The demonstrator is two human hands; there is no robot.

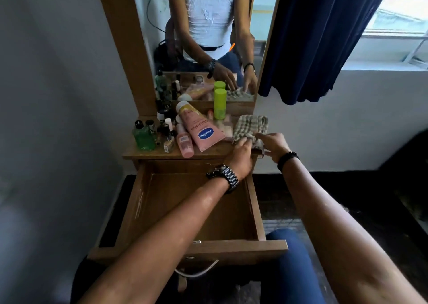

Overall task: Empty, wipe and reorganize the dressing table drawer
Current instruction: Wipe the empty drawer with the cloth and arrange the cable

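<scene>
The wooden drawer (254, 211) is pulled out towards me, and the part not hidden by my left forearm shows only bare wood. A checked cloth (251, 125) lies on the right of the dressing table top (162, 153). My left hand (240, 155), with a black watch on the wrist, rests on the cloth's near edge with its fingers on the fabric. My right hand (274, 145) pinches the same edge from the right. Left of the cloth lie a pink Vaseline tube (201, 130), a smaller pink bottle (185, 143), a lime-green bottle (220, 104), a green bottle (143, 137) and several small dark bottles.
The mirror (208, 37) behind the table top reflects a person in a white top and the bottles. A dark blue curtain (324, 37) hangs at the right beside a window. My blue-clad knee (294, 269) is below the drawer front. A white wall is on the left.
</scene>
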